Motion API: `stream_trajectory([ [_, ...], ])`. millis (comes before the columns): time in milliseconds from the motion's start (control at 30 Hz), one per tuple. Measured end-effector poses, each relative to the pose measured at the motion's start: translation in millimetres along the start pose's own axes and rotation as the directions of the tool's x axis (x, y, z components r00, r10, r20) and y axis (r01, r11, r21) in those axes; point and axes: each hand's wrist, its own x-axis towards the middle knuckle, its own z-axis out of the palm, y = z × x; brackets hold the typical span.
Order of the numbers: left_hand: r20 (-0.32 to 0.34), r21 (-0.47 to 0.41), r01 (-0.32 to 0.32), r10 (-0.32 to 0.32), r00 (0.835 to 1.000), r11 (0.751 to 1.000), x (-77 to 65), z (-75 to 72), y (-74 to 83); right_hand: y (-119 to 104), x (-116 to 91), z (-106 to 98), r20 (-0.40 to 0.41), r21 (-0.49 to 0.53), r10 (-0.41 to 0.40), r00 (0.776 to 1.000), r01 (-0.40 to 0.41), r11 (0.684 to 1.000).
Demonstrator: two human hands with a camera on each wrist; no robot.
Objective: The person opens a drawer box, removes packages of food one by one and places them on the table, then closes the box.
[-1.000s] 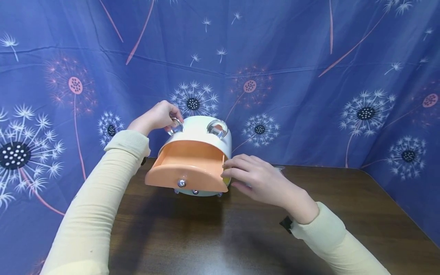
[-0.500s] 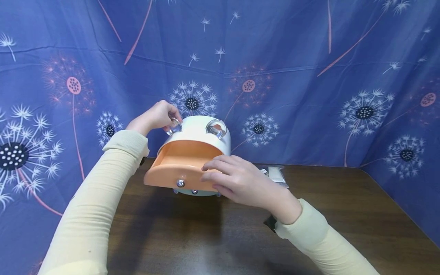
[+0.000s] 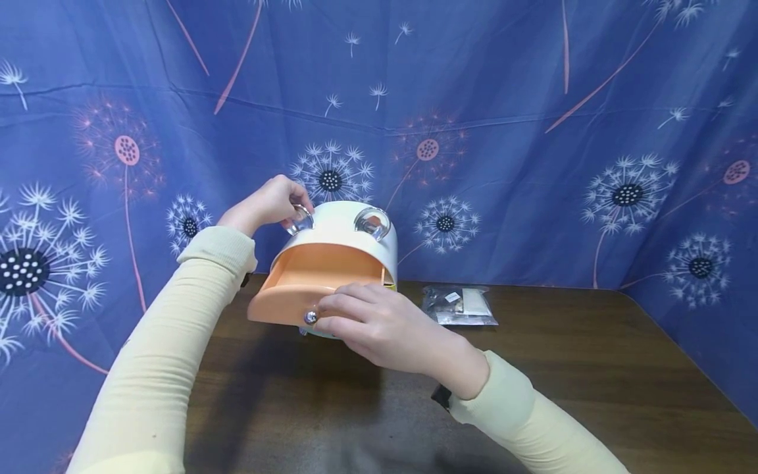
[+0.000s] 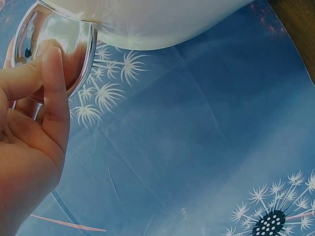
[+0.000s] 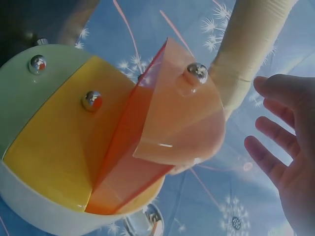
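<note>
A small rounded white drawer box (image 3: 343,220) stands at the back of the table, with two chrome round ears on its top. My left hand (image 3: 275,199) pinches the left chrome ear (image 4: 76,37) between thumb and fingers. The top orange drawer (image 3: 275,304) is pulled out, and its inside shows bare orange in the head view. My right hand (image 3: 387,326) is at the drawer front near the chrome knob (image 3: 310,317). Its fingers are spread and hold nothing; the right wrist view shows them apart from the orange front. Yellow drawer (image 5: 54,152) and green drawer (image 5: 47,88) are closed below.
Right of the box lies a clear plastic bag (image 3: 458,306) with a white packet inside. A blue dandelion-print cloth (image 3: 515,151) hangs behind and beside the dark wooden table (image 3: 562,368).
My right hand has moved left along the orange drawer front, from its right end to near the knob. The plastic bag has come into sight behind it. My left hand stays on the ear.
</note>
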Motion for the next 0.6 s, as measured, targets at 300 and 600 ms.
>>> stream_trajectory([
  [300, 0.000, 0.006, -0.008, 0.008, 1.000, 1.000, -0.1, -1.0, 0.6, -7, -1, 13, 0.041, -0.053, -0.009, 0.999, 0.011, 0.999],
  [600, -0.003, 0.006, -0.011, 0.011, 1.000, 1.000, -0.6, -0.4, 0.5, -9, -2, 28, 0.024, -0.052, -0.024, 0.999, 0.026, 0.998],
])
